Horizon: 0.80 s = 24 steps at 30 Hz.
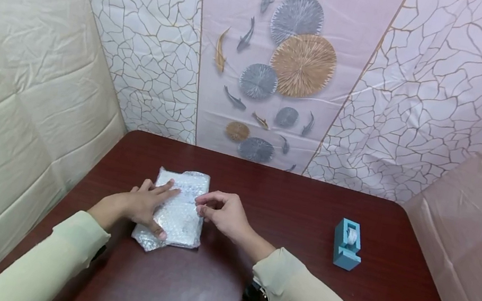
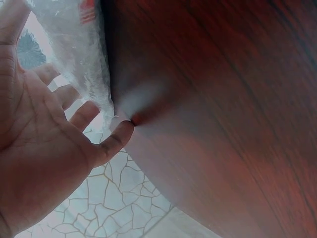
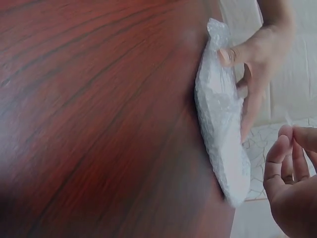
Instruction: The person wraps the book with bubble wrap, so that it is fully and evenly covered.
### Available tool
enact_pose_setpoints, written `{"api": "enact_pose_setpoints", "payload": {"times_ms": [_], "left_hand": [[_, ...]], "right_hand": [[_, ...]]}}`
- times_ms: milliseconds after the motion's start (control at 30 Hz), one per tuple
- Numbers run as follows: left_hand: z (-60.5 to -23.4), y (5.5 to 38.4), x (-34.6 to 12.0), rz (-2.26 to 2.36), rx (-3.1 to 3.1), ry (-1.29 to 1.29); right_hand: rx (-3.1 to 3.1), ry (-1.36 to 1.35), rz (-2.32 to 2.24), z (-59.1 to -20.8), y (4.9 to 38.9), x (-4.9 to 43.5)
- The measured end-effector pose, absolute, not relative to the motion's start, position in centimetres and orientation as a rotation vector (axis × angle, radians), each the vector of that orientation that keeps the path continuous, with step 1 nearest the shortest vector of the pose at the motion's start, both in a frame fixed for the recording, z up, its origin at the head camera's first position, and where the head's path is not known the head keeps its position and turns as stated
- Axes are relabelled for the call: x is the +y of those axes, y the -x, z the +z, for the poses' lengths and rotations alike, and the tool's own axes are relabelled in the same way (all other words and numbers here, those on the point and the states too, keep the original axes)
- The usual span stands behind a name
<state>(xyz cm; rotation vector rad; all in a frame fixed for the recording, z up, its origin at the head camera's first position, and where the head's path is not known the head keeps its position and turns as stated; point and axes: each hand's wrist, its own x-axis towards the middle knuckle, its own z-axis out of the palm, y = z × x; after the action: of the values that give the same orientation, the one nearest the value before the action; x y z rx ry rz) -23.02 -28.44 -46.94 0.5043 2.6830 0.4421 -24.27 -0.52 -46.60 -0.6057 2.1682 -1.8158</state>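
A flat package wrapped in bubble wrap (image 1: 182, 223) lies on the left half of the table. My left hand (image 1: 141, 206) rests on its left side with fingers spread; the left wrist view shows the palm (image 2: 42, 139) beside the wrap's edge. Over the package's right edge is my right hand (image 1: 229, 217), thumb and fingertips pinched together. In the right wrist view a thin clear strip, apparently a piece of tape (image 3: 289, 119), sticks out from those fingertips. A reddish print (image 2: 87, 11) shows through the wrap in the left wrist view.
A blue tape dispenser (image 1: 347, 244) with a roll in it stands on the right part of the dark red-brown wooden table (image 1: 289, 207). Pale padded fabric walls (image 1: 21, 52) flank the table, and a patterned cloth (image 1: 251, 120) hangs behind it.
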Motion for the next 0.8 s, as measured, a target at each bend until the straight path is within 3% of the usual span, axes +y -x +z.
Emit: {"api": "enact_pose_setpoints", "payload": {"times_ms": [500, 800], "left_hand": [[-47.1, 22.8, -28.7, 0.544, 2.740, -0.475], [-46.7, 22.7, -28.7, 0.554, 2.721, -0.479]], "right_hand": [[2.149, 0.659, -1.799, -47.5, 24.6, -3.1], [2.191, 0.552, -1.779, -47.9, 25.4, -4.0]]}}
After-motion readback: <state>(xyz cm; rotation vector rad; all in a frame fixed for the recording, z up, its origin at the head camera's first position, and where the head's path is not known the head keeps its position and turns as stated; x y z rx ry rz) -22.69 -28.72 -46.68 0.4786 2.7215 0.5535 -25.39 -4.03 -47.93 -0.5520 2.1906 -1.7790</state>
